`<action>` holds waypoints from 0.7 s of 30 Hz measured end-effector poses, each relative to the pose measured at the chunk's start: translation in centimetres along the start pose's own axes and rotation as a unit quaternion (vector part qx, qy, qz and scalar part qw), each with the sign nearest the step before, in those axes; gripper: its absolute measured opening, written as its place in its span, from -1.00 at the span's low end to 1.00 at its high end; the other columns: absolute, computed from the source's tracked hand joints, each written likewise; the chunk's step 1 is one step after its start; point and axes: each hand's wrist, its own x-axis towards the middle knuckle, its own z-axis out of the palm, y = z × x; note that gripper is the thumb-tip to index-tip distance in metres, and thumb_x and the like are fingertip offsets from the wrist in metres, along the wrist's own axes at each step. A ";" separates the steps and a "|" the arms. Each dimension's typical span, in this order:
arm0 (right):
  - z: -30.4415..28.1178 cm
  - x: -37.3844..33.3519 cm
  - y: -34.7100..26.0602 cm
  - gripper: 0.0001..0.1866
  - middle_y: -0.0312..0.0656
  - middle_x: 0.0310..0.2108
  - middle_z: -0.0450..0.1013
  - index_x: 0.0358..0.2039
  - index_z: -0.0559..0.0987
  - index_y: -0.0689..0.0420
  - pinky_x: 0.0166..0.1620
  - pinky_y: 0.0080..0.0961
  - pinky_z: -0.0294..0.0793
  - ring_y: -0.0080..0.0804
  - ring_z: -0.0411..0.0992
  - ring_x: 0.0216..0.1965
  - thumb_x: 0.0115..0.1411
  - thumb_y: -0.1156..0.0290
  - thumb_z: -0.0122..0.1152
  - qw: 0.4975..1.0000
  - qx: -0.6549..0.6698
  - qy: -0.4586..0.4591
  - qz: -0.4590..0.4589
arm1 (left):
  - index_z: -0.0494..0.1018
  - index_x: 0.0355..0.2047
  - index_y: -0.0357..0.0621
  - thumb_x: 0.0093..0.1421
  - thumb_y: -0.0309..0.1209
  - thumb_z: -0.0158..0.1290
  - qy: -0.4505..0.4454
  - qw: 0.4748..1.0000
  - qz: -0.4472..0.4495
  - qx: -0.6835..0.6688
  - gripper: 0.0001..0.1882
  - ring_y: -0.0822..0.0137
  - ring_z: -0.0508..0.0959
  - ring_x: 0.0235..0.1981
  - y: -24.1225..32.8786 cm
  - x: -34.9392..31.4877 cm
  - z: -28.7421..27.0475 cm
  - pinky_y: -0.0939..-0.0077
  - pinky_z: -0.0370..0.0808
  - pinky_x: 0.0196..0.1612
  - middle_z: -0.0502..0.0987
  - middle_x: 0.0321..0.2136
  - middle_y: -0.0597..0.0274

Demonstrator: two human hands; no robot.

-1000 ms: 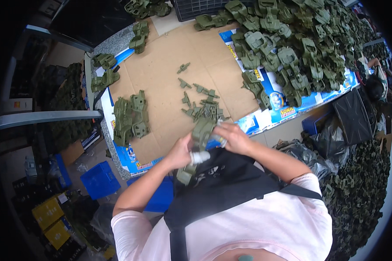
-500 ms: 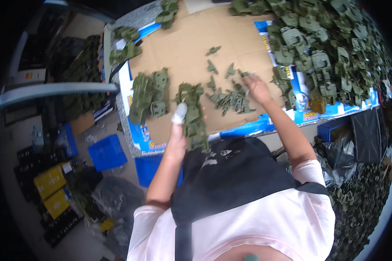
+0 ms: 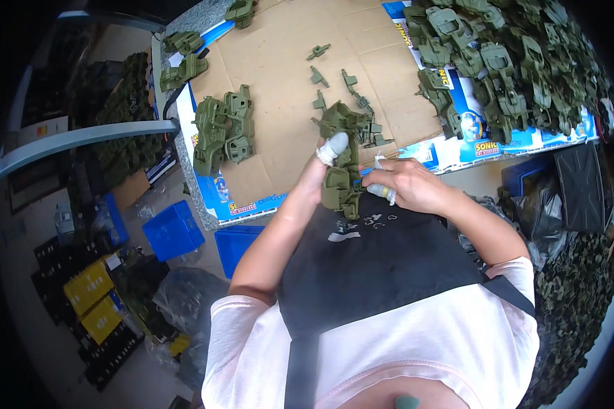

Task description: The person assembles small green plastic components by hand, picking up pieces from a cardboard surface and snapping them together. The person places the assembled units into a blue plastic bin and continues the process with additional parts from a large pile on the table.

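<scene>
My left hand point(image 3: 315, 175) is closed around an olive-green plastic toy vehicle body point(image 3: 340, 189), held near the table's front edge. A whitish finger cover point(image 3: 333, 147) wraps its thumb, which presses on the body's top. On the body's right side, my right hand point(image 3: 411, 184) has its fingers pinched together; wrapped fingertips touch or nearly touch the plastic. Whatever sits between those fingers is too small and hidden to make out. Just beyond the body lie small green plastic parts point(image 3: 375, 133), partly covered by it, with several loose ones point(image 3: 318, 77) farther off.
Brown cardboard point(image 3: 280, 88) covers the table. More green bodies point(image 3: 237, 126) stand at the left, and a large heap of them point(image 3: 505, 75) fills the right. Blue bins point(image 3: 173, 230) and yellow boxes point(image 3: 92, 300) are on the floor at left. A grey metal bar point(image 3: 89, 144) juts in there.
My right hand has come back from the small parts to the vehicle body's side. My left hand has moved the body rightward and tilted it. The view has shifted slightly.
</scene>
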 end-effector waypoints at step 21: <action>4.0 -1.2 2.1 -0.63 -0.03 -0.42 0.40 -0.28 0.45 0.15 -0.29 -0.21 0.41 -0.04 0.43 -0.36 -0.20 0.66 0.01 0.997 0.045 -0.042 -0.041 | 0.22 -0.06 0.00 0.13 -0.18 -0.01 0.022 0.996 -0.084 -0.002 -0.60 0.29 0.54 -0.43 -2.4 1.3 -0.8 0.38 0.55 -0.47 0.45 -0.32 0.18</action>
